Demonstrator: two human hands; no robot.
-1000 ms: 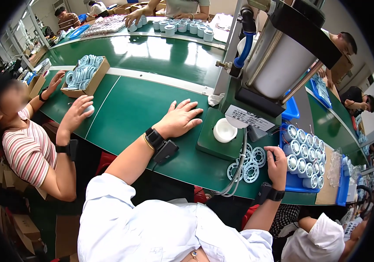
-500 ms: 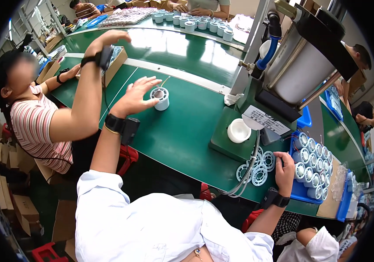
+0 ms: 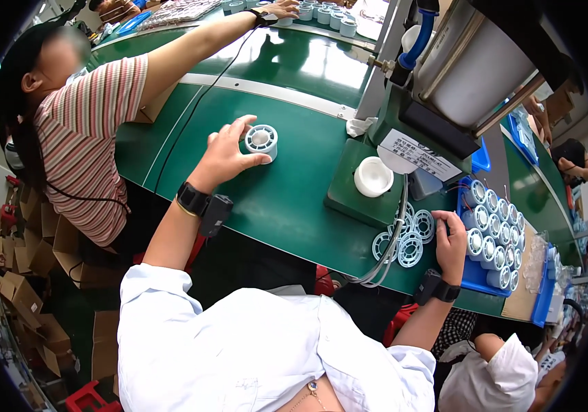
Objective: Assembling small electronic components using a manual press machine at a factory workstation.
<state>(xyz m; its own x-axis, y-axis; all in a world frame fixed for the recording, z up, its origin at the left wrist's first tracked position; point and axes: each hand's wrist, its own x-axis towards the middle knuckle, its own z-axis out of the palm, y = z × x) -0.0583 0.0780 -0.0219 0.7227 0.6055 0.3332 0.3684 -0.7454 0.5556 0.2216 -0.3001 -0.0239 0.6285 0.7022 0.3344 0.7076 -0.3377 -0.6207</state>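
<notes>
Pale blue cylinder point(image 3: 262, 145) stands upright on the green table point(image 3: 294, 218), its slotted round top facing up, well in from the front edge and nearer to the white rail point(image 3: 287, 98) along the back. The left hand point(image 3: 222, 159) reaches in from the front left, fingers and thumb spread in a wide curve about the cylinder's left side, the thumb tip by its lower front; whether they press on it I cannot tell. To the right of the cylinder a broad stretch of tabletop runs as far as the green machine base point(image 3: 344, 182), on which a white cup point(image 3: 374, 177) sits below the large overhanging press body point(image 3: 469, 75). To the left there is more green surface, crossed by a pale seam line and a thin black cord, while a co-worker's arm point(image 3: 201, 53) stretches over the far side, beyond the rail. Room is tighter near the right hand point(image 3: 452, 246): it is beside the front edge, fingers loosely bent, in the narrow gap between the flat light blue rings point(image 3: 410, 240) and the blue tray point(image 3: 479, 285) packed with similar parts point(image 3: 494, 235); whether it holds anything I cannot tell. Grey cables point(image 3: 395, 237) hang down over the rings toward the front edge, just beside the machine base
</notes>
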